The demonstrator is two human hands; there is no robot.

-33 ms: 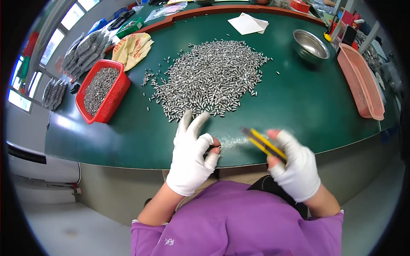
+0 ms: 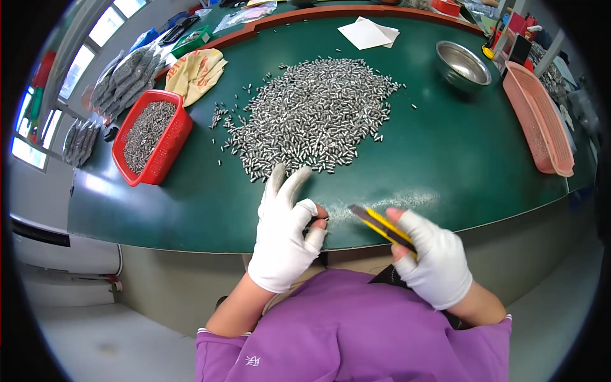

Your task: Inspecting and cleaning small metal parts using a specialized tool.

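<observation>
At the left hand (image 2: 280, 235)'s 3 o'clock, the right hand (image 2: 439, 260) clasped a cutter (image 2: 382, 226), its long axis pointing to 10. The left extended two fingers (image 2: 293, 184) toward 12; whether that grip held anything was unclear.

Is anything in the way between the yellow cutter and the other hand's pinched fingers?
Nothing visible is. Only the green tabletop, with pale scuffs, shows between the yellow cutter in the right hand and the left hand.

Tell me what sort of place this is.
Probably a factory workshop: small metal cylinders heaped on a green workbench, a red basket of similar pieces, and a yellow utility knife in the gloved right hand.
</observation>
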